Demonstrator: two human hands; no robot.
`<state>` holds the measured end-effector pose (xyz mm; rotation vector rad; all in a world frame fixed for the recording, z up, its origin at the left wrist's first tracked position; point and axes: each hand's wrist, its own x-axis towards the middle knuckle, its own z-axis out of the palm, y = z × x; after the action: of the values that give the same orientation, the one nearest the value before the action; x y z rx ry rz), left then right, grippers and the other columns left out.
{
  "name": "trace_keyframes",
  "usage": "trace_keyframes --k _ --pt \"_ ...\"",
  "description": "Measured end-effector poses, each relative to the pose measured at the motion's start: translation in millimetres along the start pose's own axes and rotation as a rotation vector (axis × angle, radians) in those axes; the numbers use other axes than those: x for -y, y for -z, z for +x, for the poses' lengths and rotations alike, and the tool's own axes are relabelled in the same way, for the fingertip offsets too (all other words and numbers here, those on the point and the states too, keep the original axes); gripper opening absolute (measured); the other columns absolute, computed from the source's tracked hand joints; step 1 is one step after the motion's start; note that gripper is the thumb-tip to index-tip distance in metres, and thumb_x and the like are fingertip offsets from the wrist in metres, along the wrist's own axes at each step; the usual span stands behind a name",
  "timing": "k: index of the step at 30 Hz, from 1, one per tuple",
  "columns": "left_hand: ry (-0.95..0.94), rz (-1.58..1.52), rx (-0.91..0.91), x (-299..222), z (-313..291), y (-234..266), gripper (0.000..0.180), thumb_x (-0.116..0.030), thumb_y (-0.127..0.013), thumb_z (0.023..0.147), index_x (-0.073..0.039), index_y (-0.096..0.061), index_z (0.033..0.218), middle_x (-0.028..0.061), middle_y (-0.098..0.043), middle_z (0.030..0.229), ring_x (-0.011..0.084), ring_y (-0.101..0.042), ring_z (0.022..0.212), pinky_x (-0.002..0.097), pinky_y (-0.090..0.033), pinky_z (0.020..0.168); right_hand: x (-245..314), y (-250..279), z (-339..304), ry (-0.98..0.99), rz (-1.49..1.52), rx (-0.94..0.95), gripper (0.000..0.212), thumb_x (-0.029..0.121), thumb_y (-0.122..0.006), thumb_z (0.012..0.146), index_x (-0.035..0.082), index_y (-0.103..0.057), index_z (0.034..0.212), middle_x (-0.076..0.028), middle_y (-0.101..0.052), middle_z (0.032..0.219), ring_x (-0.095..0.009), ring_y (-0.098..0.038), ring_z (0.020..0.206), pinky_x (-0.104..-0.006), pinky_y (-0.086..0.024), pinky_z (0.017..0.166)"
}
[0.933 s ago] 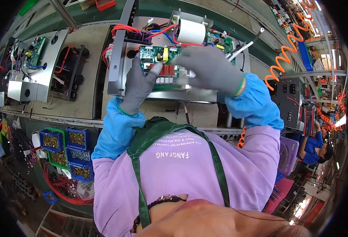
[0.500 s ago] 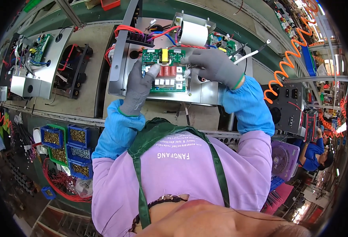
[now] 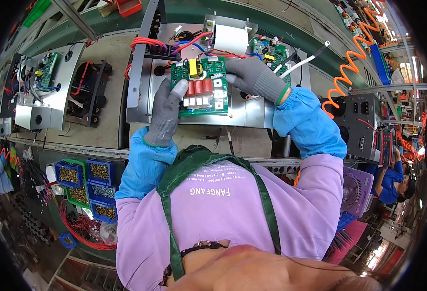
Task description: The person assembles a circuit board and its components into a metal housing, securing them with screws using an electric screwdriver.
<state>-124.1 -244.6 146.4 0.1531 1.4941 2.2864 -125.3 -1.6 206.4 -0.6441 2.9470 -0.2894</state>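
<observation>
A green circuit board (image 3: pixel 205 103) with red and white blocks and a yellow transformer is held over the metal chassis (image 3: pixel 252 114). My left hand (image 3: pixel 168 103), in a grey glove, grips the board's left edge, thumb on its face. My right hand (image 3: pixel 258 77), also gloved, is closed at the board's upper right edge, with its fingertips partly hidden. Behind the board, red wires (image 3: pixel 148 42) run into a black terminal strip, and a white cylinder (image 3: pixel 231 40) sits in a bracket. A second green board (image 3: pixel 271 52) lies at the chassis's right rear.
On the left stands another part-built chassis (image 3: pixel 53 92). Blue bins of screws (image 3: pixel 101 170) sit at lower left, near a bundle of red wires (image 3: pixel 73 228). An orange coiled hose (image 3: pixel 345 72) hangs at right, beside a black unit (image 3: pixel 356 126) and a purple fan (image 3: pixel 356 191). A co-worker (image 3: pixel 393 182) is farther right.
The circuit board stays in my hands over the chassis, with slight shifts in position. My right fingers have moved a little along its upper right edge. The whole view has shifted slightly.
</observation>
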Motion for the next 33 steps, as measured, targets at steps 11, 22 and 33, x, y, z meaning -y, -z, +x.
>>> trace_keyframes --k 11,22,33 --pt "-0.127 0.306 -0.019 1 0 -12 0.04 -0.026 -0.06 0.092 -0.004 -0.046 0.123 0.0029 -0.057 0.1 0.0068 -0.05 0.078 0.0216 -0.044 0.066 15 17 -8 -0.167 0.327 -0.205 0.023 0.01 -0.066 0.078 0.004 -0.059 0.099 -0.007 -0.062 0.078 -0.013 -0.063 0.067 -0.0275 -0.052 0.063" --pt "-0.133 0.272 0.072 -11 -26 -5 0.05 -0.02 -0.048 0.096 0.001 -0.032 0.138 0.0115 -0.05 0.119 0.0124 -0.051 0.101 0.0254 -0.043 0.086 61 17 -14 0.12 -0.139 -0.056 0.076 0.026 -0.081 0.051 0.008 -0.05 0.118 -0.015 -0.048 0.116 -0.035 -0.049 0.107 -0.0437 -0.048 0.084" --pt "-0.362 0.563 -0.138 9 -18 3 0.036 -0.013 -0.052 0.093 0.0 -0.048 0.127 0.0133 -0.06 0.104 0.0151 -0.06 0.089 0.0283 -0.05 0.076 47 11 -18 0.103 -0.014 -0.178 0.075 0.034 -0.079 0.053 0.006 -0.048 0.115 -0.016 -0.048 0.111 -0.033 -0.049 0.107 -0.0439 -0.043 0.09"
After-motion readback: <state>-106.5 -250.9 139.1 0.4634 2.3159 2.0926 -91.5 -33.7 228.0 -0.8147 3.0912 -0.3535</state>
